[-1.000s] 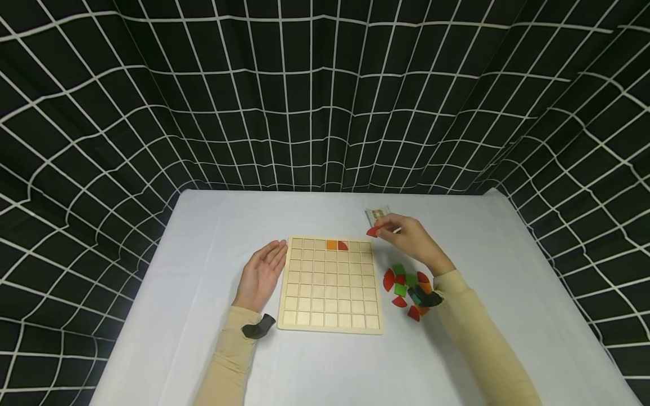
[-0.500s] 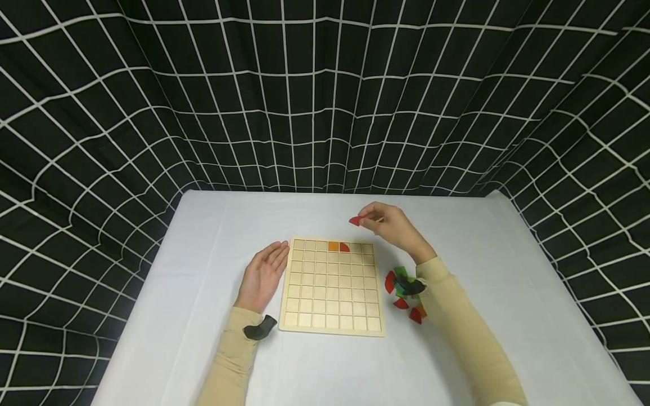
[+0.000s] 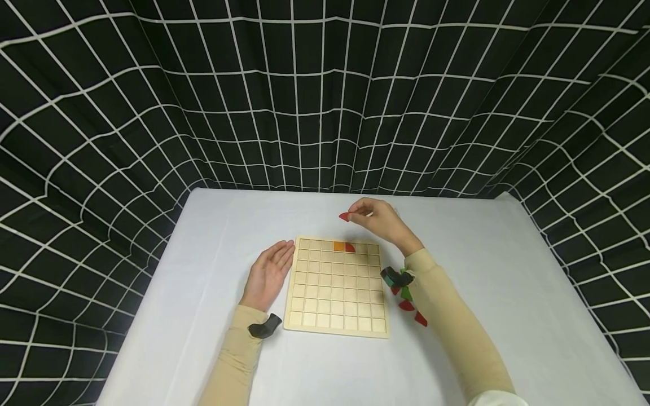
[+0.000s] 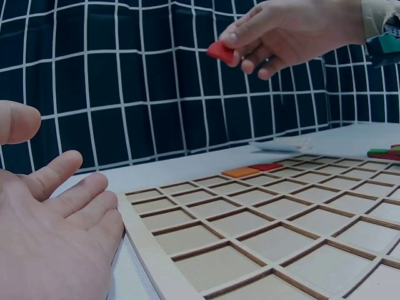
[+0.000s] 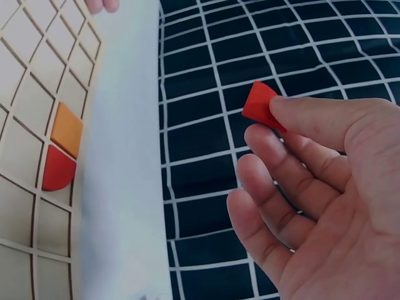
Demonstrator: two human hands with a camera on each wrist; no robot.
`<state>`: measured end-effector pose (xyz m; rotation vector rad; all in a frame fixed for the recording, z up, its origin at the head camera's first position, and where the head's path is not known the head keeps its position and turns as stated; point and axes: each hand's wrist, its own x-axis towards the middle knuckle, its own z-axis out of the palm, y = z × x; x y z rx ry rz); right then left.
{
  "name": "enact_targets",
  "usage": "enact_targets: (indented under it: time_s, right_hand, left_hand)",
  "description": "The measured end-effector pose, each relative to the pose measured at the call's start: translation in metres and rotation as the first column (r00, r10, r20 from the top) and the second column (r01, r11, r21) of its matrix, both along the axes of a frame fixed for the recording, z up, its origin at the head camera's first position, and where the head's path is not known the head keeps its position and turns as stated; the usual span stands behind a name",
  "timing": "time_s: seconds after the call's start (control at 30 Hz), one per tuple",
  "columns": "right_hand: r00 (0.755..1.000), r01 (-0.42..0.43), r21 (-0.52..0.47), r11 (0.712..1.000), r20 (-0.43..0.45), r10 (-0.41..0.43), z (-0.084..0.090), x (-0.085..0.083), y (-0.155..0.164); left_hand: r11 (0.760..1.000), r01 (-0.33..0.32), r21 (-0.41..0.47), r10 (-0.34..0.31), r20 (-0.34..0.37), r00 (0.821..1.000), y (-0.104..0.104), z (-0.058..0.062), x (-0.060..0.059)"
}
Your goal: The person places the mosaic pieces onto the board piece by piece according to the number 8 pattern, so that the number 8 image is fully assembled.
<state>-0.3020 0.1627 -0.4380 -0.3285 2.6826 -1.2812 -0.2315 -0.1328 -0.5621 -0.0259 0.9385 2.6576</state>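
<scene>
Between thumb and fingertips, my right hand (image 3: 378, 219) pinches a red quarter-round tile (image 5: 261, 105), held in the air beyond the far edge of the wooden grid board (image 3: 337, 290). Two tiles lie side by side in the board's far row: an orange square (image 3: 338, 246) and a red quarter-round piece (image 3: 350, 247). My left hand (image 3: 268, 275) lies palm up along the board's left edge, fingers extended and holding nothing. In the left wrist view its fingertips (image 4: 106, 212) are close against the wooden rim; whether they touch cannot be told.
Loose red and green tiles (image 3: 406, 305) lie right of the board, partly covered by the right sleeve and wrist camera. A flat printed paper item (image 4: 281, 145) lies behind the board. A dark curtain with white grid lines (image 3: 325, 101) stands behind the white table (image 3: 228, 214).
My right hand has moved left and farther from the body with the red tile, from near the paper item to beyond the board. My left hand has stayed beside the board.
</scene>
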Motion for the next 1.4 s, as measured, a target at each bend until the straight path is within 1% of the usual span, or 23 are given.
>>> enact_targets:
  time_s: [0.33,0.53,0.77,0.93,1.13,1.4]
  right_hand:
    - [0.999,-0.048,0.014,0.999,0.017,0.048,-0.01,-0.014,-0.01]
    - [0.998,-0.062,0.008,0.998,0.027,0.061,-0.018,-0.018,-0.018]
    - [0.997,-0.081,0.056,0.995,0.02,0.08,-0.031,-0.021,-0.025]
    - [0.994,-0.098,0.055,0.994,0.063,0.095,-0.038,-0.02,-0.029]
    - [0.988,-0.098,0.063,0.993,0.128,0.09,-0.048,-0.021,-0.032]
    - [0.983,-0.131,0.063,0.989,0.14,0.121,-0.059,-0.02,-0.035]
  left_hand:
    - [1.0,0.003,-0.012,-0.003,-0.008,1.0,0.0,0.0,-0.002]
    - [1.0,0.005,-0.014,-0.005,-0.012,1.0,0.0,0.003,0.0]
    - [1.0,0.008,-0.009,-0.008,0.0,1.0,0.0,0.005,0.0]
    - [1.0,0.012,-0.029,-0.012,-0.004,1.0,0.001,0.005,0.0]
    - [1.0,0.015,-0.024,-0.015,-0.011,1.0,0.0,0.003,0.0]
    - [1.0,0.01,-0.029,-0.011,-0.008,1.0,0.0,0.004,0.001]
